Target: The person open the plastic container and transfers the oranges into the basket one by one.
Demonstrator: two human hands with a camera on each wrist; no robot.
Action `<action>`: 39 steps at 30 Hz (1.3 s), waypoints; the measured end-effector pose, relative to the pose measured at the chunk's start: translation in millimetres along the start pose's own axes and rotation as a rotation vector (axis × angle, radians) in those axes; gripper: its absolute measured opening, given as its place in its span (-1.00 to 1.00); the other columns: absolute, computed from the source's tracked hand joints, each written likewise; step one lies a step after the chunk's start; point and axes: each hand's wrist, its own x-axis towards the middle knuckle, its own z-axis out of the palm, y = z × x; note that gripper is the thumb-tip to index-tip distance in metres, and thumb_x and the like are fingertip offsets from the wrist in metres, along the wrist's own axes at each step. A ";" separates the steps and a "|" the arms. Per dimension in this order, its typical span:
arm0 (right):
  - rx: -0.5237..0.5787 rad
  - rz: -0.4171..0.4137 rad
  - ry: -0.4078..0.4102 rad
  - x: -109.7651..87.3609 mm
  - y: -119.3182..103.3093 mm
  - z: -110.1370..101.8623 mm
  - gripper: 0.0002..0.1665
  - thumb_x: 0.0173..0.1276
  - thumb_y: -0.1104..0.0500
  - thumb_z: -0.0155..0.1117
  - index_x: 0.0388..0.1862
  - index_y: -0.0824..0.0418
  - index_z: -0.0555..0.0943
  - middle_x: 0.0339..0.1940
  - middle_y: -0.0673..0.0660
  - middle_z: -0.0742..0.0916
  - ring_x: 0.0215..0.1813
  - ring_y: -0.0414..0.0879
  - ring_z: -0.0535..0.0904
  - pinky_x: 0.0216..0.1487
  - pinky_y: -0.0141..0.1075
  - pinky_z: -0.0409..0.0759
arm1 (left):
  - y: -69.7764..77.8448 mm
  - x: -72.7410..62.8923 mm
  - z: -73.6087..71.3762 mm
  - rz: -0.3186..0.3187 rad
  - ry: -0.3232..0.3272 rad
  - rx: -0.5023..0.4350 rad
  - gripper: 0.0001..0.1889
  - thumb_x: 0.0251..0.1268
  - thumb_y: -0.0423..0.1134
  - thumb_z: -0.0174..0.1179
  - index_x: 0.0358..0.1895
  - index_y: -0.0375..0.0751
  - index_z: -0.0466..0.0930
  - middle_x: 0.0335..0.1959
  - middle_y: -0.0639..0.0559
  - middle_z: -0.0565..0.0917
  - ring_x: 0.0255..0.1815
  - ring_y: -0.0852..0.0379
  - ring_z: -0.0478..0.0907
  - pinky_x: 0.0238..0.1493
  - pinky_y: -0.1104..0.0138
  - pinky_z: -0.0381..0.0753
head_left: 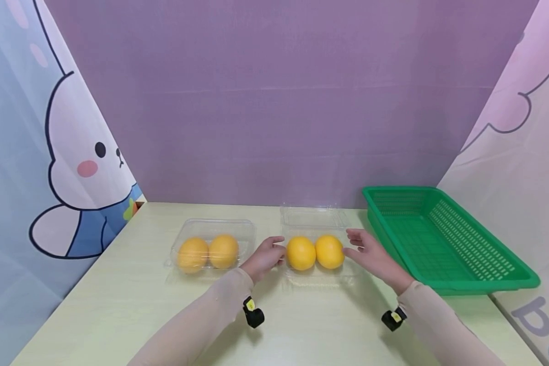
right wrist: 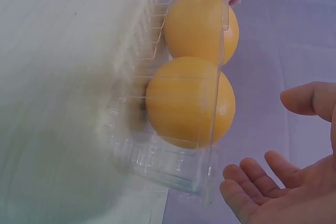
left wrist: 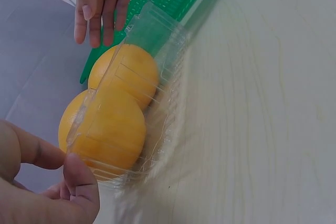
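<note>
Two oranges (head_left: 301,253) sit side by side in a clear plastic clamshell box (head_left: 314,280), whose lid (head_left: 312,217) lies folded back toward the purple backdrop. At the box's left rim, my left hand (head_left: 266,258) pinches the edge between thumb and index finger, as the left wrist view shows. My right hand (head_left: 374,255) is held beside the right end of the box, fingers spread and apart from it in the right wrist view (right wrist: 283,182). Nothing is in that palm.
Left of my hands stands another clamshell box (head_left: 242,229), its lid down over two oranges (head_left: 223,251). A green plastic basket (head_left: 466,285) is at the right side of the pale wooden table (head_left: 320,330). Behind hangs a purple cloth (head_left: 274,112).
</note>
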 end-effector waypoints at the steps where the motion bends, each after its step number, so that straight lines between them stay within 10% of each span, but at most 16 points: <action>1: -0.003 -0.004 0.000 1.0 -0.1 0.4 -0.29 0.48 0.21 0.21 0.45 0.51 0.20 0.39 0.53 0.37 0.39 0.40 0.29 0.41 0.22 0.24 | 0.1 0.0 0.0 0.001 -0.001 -0.001 -0.28 0.14 -0.51 -0.03 0.48 -0.46 0.11 -0.46 0.01 0.35 -0.43 0.09 0.31 -0.25 0.25 0.41; 39: -0.039 0.084 -0.110 22.7 1.5 9.3 -0.16 0.45 -0.01 0.30 0.48 0.42 0.21 0.46 0.42 0.33 0.44 0.36 0.24 0.38 0.22 0.29 | 0.2 1.3 -0.1 0.002 -0.010 -0.003 -0.28 0.17 -0.51 -0.02 0.48 -0.47 0.10 -0.45 0.00 0.34 -0.44 0.08 0.28 -0.26 0.24 0.40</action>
